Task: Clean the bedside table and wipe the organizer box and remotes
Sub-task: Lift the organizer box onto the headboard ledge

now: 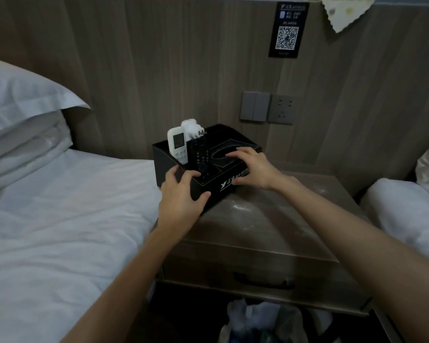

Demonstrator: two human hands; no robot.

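A black organizer box [223, 191] with white lettering stands at the back left of the brown bedside table [265, 224]. A white remote [176, 144], a black remote [200, 157] and a white plug adapter [191, 127] stick up from its left compartments. My left hand [181, 196] grips the box's near left corner, fingers over the rim and thumb on the front wall. My right hand [252, 167] grips the box's right end, fingers over the tissue slot and thumb on the front wall. White dust specks mark the table top.
A bed with white sheets [60, 219] and pillows [20, 115] lies to the left. Another white pillow [406, 214] sits at right. Switches and a socket [268, 107] are on the wooden wall. A bag of rubbish [263, 323] sits below the table's drawer.
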